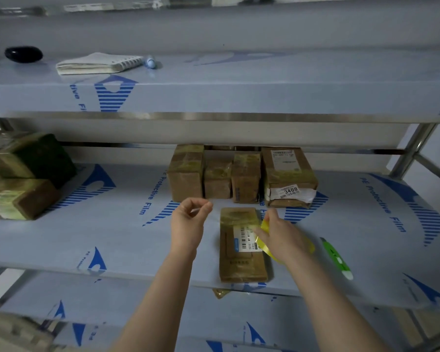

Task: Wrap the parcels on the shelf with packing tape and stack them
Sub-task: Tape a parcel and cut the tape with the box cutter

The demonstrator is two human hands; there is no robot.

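Parcel (239,262) on shelf (112,237); right grip (282,237) clasped round yellow tape roll (262,243), left grip (188,219) pinched, perhaps on its loose end.

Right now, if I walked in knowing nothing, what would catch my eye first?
Two bare hands over the middle shelf: the right hand grips a yellow tape roll above a flat brown parcel at the front edge, the left hand pinches its fingertips beside it. Behind stands a row of taped parcels; a bright green cutter lies to the right.
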